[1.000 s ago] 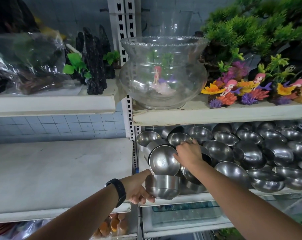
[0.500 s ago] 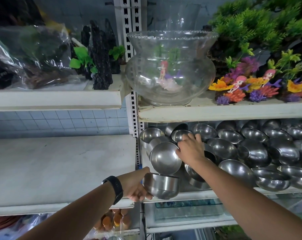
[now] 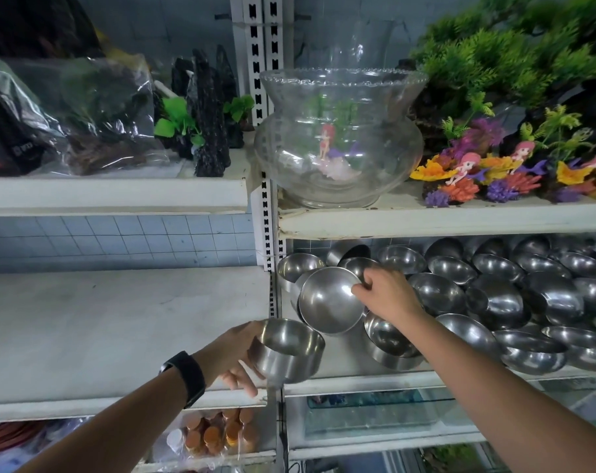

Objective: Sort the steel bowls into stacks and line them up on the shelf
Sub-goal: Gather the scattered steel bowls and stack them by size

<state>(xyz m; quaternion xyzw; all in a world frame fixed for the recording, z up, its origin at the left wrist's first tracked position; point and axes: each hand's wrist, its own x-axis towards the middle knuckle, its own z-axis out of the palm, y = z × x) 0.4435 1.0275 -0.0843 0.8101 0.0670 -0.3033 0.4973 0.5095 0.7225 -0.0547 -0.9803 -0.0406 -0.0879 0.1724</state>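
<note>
Left hand point(image 3: 235, 356) holds bowl point(image 3: 286, 353), right hand point(image 3: 387, 291) tilted bowl point(image 3: 327, 302).

Steel bowls point(image 3: 494, 295) heaped loose on the shelf point(image 3: 358, 382).
1 deep bowl point(image 3: 288, 349) upright in the left hand point(image 3: 231, 356); 1 round bowl point(image 3: 330, 300) tipped on edge, right hand point(image 3: 388, 295) pinching its rim.

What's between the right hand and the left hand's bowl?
Head view: a tilted steel bowl, rim held by the right hand, above the left hand's lower bowl.

Aquarium and pet supply shop, slotted metal shelving point(image 3: 260, 107), glass fishbowl point(image 3: 339, 138), mermaid ornaments point(image 3: 487, 172), plastic plants point(image 3: 514, 46)
</note>
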